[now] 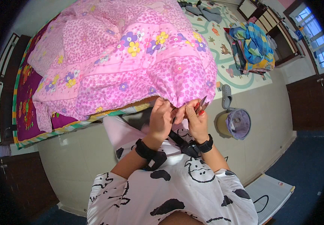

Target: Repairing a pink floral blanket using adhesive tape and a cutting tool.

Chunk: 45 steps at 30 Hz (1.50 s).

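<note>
A pink floral quilt (132, 71) spreads over the bed, and its near right corner is bunched up at my hands. My left hand (161, 118) is closed, its fingertips pinching the quilt's edge. Close beside it, my right hand (196, 122) is closed around a small pair of scissors (203, 100). Their dark pointed blades stick out past the fingers, up and to the right, with spots of red by the fingertips. My fingers hide most of the handles. Both wrists wear black straps.
A waste bin (222, 124) with a purple liner stands right of my hands, a grey slipper (226, 96) just behind it. Folded bedding (257, 47) is piled on a patterned play mat (241, 84). A white ridged panel (272, 195) lies at lower right.
</note>
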Available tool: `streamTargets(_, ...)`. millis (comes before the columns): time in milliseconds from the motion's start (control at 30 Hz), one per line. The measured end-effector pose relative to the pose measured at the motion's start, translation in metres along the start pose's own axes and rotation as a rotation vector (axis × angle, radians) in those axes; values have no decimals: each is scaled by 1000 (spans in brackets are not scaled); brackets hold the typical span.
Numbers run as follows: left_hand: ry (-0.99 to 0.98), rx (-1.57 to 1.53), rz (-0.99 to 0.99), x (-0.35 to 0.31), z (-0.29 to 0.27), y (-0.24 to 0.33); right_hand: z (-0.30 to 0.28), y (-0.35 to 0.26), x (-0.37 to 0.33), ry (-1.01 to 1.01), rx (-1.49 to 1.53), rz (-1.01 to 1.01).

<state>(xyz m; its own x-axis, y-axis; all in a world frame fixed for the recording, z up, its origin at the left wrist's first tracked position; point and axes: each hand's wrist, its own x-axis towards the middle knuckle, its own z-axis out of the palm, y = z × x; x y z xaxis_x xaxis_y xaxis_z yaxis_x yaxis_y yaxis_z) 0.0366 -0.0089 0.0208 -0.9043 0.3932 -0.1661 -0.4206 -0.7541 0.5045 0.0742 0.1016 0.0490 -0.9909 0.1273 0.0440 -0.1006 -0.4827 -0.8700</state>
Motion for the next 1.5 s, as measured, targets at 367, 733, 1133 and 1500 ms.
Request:
streamTargets(367, 222, -51, 197, 8, -38, 19, -22, -18, -8, 101, 8, -71)
streamTargets(733, 251, -99, 239, 14, -56, 53, -214, -124, -28, 657, -261, -142)
streamTargets(1133, 269, -36, 246, 37, -85, 97, -431, -124, -90, 1276, -799, 69)
streamTargets(1500, 305, -71, 182, 52, -95, 104, -488, -105, -97, 1412, -897, 170)
